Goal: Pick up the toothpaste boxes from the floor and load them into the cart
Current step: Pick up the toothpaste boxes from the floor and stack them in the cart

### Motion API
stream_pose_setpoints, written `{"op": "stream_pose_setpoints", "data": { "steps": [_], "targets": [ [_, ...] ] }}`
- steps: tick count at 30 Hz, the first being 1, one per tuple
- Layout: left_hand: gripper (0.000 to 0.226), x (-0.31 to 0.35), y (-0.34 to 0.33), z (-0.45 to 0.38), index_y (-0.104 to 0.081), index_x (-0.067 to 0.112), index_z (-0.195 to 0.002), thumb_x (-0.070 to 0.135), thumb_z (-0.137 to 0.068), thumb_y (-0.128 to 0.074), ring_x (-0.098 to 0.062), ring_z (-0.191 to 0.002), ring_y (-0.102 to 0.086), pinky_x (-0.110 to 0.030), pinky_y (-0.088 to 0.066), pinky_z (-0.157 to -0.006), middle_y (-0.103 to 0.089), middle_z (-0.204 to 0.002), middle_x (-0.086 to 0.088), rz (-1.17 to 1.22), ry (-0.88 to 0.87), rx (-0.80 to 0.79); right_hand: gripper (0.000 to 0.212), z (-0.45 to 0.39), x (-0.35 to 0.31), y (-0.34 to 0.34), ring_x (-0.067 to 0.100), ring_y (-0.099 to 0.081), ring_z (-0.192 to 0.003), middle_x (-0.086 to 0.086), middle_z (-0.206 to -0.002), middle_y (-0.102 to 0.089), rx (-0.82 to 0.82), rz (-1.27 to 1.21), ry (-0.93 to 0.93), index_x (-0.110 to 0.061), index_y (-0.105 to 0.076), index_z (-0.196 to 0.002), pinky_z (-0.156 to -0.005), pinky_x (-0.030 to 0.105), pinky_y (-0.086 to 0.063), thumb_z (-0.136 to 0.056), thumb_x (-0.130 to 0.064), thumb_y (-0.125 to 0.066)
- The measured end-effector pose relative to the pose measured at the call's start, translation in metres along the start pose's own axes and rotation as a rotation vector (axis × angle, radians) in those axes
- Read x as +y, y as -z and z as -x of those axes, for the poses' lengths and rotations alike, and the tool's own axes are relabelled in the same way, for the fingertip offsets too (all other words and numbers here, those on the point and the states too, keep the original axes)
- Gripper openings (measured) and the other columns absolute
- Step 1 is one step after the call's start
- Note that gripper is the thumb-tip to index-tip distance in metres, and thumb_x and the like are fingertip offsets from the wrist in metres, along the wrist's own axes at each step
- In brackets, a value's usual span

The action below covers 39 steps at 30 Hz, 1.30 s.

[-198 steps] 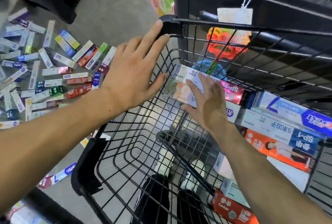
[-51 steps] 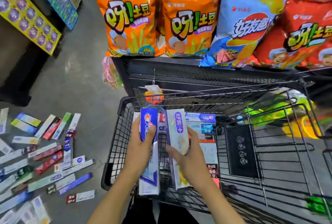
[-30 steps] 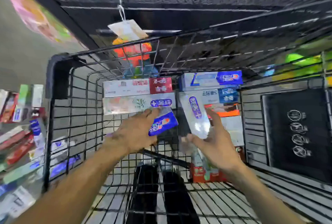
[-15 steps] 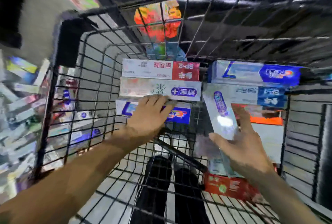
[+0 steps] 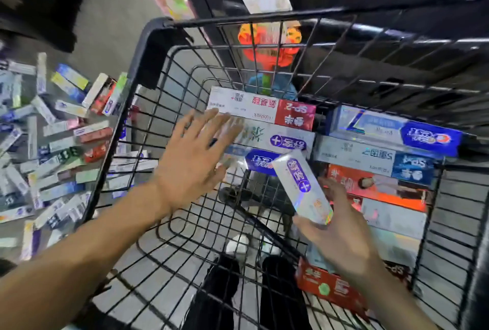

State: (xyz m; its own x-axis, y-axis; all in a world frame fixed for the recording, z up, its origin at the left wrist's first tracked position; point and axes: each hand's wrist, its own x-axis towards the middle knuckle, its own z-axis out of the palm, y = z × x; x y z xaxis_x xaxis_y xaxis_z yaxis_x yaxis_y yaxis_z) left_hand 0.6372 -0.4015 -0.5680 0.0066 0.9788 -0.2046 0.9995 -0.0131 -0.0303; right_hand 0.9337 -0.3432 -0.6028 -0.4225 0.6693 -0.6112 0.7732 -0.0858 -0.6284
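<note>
Head view: left hand (image 5: 195, 160) splayed flat, empty, above the boxes stacked at the cart's (image 5: 148, 46) far end. Right hand (image 5: 341, 237) grasps a silver toothpaste box (image 5: 304, 186), tilted, near the right-side stack. Floor boxes (image 5: 53, 144) blurred.

Cart (image 5: 148, 86), centre frame: black coated wire mesh, matt plastic corner. Silver box (image 5: 301, 186), lower right: glossy cardboard, holographic sheen. Boxes on floor (image 5: 53, 144), left: printed card. Floor itself: smooth grey, dull.
</note>
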Motion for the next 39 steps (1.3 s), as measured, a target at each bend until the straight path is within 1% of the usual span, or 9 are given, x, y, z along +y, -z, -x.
{"op": "stream_pose_setpoints", "data": {
  "steps": [5,9,12,15,20,23,25,31,39],
  "targets": [
    [0.071,-0.024,0.065,0.039,-0.033,0.008,-0.155,0.044,-0.095,-0.046,-0.036,-0.153,-0.017,-0.054,-0.019,-0.123,-0.028,-0.160,-0.020,0.124,0.188,0.155,0.066,-0.005,-0.017,-0.016,0.025,-0.063,-0.108,-0.002,-0.121,-0.063,0.072,0.230,0.200,-0.027,-0.048,-0.135,-0.083,0.032,-0.050,-0.077,-0.041,-0.076],
    [0.082,-0.040,0.065,0.053,-0.022,0.008,-0.159,0.044,-0.091,-0.051,-0.034,-0.154,-0.015,-0.054,-0.018,-0.123,-0.022,-0.164,-0.017,0.044,0.232,0.175,0.077,-0.017,-0.032,-0.040,0.027,-0.057,-0.114,0.000,-0.127,-0.046,0.014,0.356,0.348,-0.027,-0.049,-0.142,-0.091,0.039,-0.053,-0.072,-0.042,-0.078],
    [0.083,-0.052,0.049,0.058,-0.015,0.005,-0.159,0.037,-0.094,-0.055,-0.032,-0.155,-0.013,-0.051,-0.023,-0.123,-0.009,-0.168,-0.016,0.145,0.241,0.180,0.074,-0.025,-0.050,-0.059,0.030,-0.060,-0.107,0.001,-0.119,-0.050,0.008,0.451,0.456,-0.025,-0.052,-0.139,-0.083,0.042,-0.056,-0.070,-0.038,-0.076],
    [0.084,-0.054,0.042,0.057,-0.015,0.005,-0.159,0.040,-0.092,-0.052,-0.032,-0.154,-0.014,-0.045,-0.018,-0.125,-0.009,-0.167,-0.017,0.160,0.216,0.203,0.069,-0.033,-0.063,-0.079,0.033,-0.061,-0.105,0.006,-0.120,-0.055,-0.003,0.503,0.523,-0.020,-0.053,-0.137,-0.083,0.043,-0.056,-0.074,-0.036,-0.072],
    [0.083,-0.054,0.041,0.060,-0.020,0.000,-0.157,0.033,-0.092,-0.060,-0.037,-0.154,-0.015,-0.052,-0.023,-0.122,-0.010,-0.166,-0.021,0.157,0.197,0.211,0.066,-0.048,-0.080,-0.101,0.030,-0.054,-0.114,0.007,-0.124,-0.056,-0.042,0.618,0.539,-0.016,-0.048,-0.141,-0.091,0.040,-0.052,-0.083,-0.034,-0.071],
    [0.085,-0.053,0.043,0.060,-0.018,0.003,-0.159,0.029,-0.092,-0.065,-0.033,-0.154,-0.016,-0.047,-0.023,-0.123,-0.007,-0.168,-0.016,0.172,0.215,0.190,0.064,-0.058,-0.075,-0.112,0.031,-0.057,-0.099,0.009,-0.108,-0.063,0.070,0.724,0.565,-0.010,-0.063,-0.124,-0.070,0.038,-0.057,-0.067,-0.032,-0.083],
    [0.085,-0.052,0.044,0.060,-0.017,0.005,-0.159,0.028,-0.093,-0.064,-0.032,-0.153,-0.019,-0.045,-0.024,-0.123,-0.006,-0.168,-0.014,0.201,0.227,0.190,0.064,-0.061,-0.072,-0.117,0.031,-0.058,-0.092,0.010,-0.104,-0.062,0.121,0.772,0.582,-0.009,-0.066,-0.119,-0.064,0.037,-0.054,-0.062,-0.031,-0.087],
    [0.084,-0.051,0.046,0.058,-0.017,0.004,-0.159,0.031,-0.094,-0.063,-0.034,-0.150,-0.023,-0.046,-0.026,-0.123,-0.007,-0.168,-0.015,0.211,0.226,0.174,0.065,-0.062,-0.068,-0.124,0.034,-0.059,-0.093,0.016,-0.110,-0.062,0.199,0.865,0.586,-0.008,-0.062,-0.128,-0.084,0.050,-0.053,-0.071,-0.028,-0.087],
    [0.085,-0.050,0.047,0.059,-0.016,0.005,-0.159,0.032,-0.094,-0.064,-0.031,-0.149,-0.025,-0.038,-0.023,-0.123,-0.007,-0.168,-0.012,0.214,0.238,0.162,0.057,-0.068,-0.068,-0.123,0.035,-0.058,-0.094,0.017,-0.110,-0.058,0.211,0.831,0.600,-0.011,-0.064,-0.121,-0.082,0.050,-0.052,-0.073,-0.030,-0.086]
  ]
}}
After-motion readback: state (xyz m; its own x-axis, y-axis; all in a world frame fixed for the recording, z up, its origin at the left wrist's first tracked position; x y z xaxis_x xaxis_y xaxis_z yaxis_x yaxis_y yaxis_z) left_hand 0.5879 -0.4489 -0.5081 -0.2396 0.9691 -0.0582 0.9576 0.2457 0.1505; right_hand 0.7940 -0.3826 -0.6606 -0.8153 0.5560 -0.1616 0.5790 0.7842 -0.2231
